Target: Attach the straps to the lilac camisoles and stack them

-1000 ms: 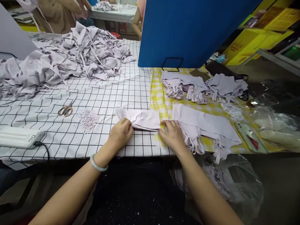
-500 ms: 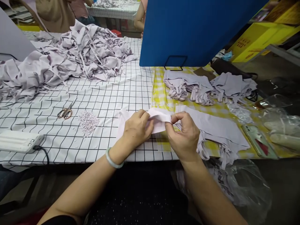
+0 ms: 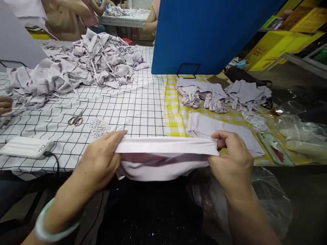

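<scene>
A pale lilac fabric piece (image 3: 163, 146) is stretched sideways between my two hands, just over the table's front edge. My left hand (image 3: 99, 160) pinches its left end, and my right hand (image 3: 231, 160) grips the right end between thumb and fingers. The upper band is pulled taut, while a looser layer sags beneath it. Beyond my right hand lies a flat stack of similar lilac pieces (image 3: 224, 129) on a yellow checked cloth. Scissors (image 3: 76, 119) rest on the white grid cloth past my left hand, beside a small heap of clippings (image 3: 99, 127).
A large tangled pile of lilac pieces (image 3: 102, 58) covers the back left. A blue board (image 3: 204, 37) stands behind more stacked pieces (image 3: 201, 93). A phone (image 3: 276, 149) lies at right, a white power bank (image 3: 28, 147) at left. Another person's hand (image 3: 5, 105) shows at the left edge.
My hands have moved apart and nearer to me, drawing the bunched fabric out into a taut strip. Another person's hand has appeared at the left edge.
</scene>
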`<control>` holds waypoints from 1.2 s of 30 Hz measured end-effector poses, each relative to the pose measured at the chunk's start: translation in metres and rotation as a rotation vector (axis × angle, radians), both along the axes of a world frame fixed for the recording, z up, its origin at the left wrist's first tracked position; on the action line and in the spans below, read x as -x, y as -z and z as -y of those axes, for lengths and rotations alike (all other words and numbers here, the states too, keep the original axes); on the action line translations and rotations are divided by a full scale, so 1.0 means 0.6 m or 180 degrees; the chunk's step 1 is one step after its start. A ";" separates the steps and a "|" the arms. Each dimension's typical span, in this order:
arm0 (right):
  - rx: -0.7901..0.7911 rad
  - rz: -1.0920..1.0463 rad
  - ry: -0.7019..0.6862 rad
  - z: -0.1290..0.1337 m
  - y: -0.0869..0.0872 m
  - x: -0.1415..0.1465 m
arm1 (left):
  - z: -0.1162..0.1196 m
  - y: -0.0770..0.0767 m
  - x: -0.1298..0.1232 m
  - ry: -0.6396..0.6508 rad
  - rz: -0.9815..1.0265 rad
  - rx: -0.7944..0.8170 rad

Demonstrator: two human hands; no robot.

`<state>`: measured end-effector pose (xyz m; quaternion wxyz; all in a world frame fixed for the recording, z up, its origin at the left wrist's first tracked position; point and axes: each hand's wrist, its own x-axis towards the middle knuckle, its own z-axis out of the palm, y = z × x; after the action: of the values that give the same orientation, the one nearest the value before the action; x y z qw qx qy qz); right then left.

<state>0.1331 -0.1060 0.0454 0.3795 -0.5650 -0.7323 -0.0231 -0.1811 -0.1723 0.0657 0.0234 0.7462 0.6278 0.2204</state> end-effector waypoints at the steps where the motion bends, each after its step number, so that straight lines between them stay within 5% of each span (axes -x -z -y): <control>1: 0.0338 0.0015 -0.0011 -0.002 0.010 -0.010 | 0.008 0.005 0.014 -0.0098 -0.0208 0.0367; 3: 0.1124 0.0111 -0.0154 -0.011 0.026 -0.021 | 0.008 0.019 0.035 -0.0371 -0.0609 0.1051; 5: 0.1605 0.0156 -0.0275 -0.027 0.036 -0.021 | -0.007 0.033 0.046 -0.0687 -0.0745 0.1189; 10: 0.1006 -0.0056 0.0233 -0.068 0.061 0.015 | -0.050 0.076 0.033 -0.1055 -0.0227 0.0626; 13: 0.1360 0.0417 0.0289 -0.080 0.100 0.043 | -0.063 0.117 0.008 -0.1098 -0.0131 0.1008; 17: 0.1410 0.0650 0.0264 -0.078 0.145 0.055 | -0.060 0.152 -0.004 -0.1173 0.0006 0.0666; 20: 0.1182 0.0541 0.0269 -0.067 0.157 0.040 | -0.035 0.155 0.013 -0.1146 0.0040 0.0525; 26: 0.1914 0.0311 -0.1000 -0.050 0.138 -0.018 | -0.002 0.123 0.064 -0.0554 0.0500 0.1343; 31: 0.2084 -0.0524 -0.0455 -0.095 0.121 -0.012 | -0.070 0.103 0.069 -0.1041 0.0414 0.1099; 36: 0.1838 -0.0116 -0.0178 -0.142 0.155 0.036 | -0.118 0.129 0.059 -0.1215 -0.0025 0.0956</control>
<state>0.1115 -0.0206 -0.0475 0.2166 -0.6295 -0.7169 0.2070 -0.2166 -0.1014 -0.0117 0.0896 0.6031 0.7832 0.1221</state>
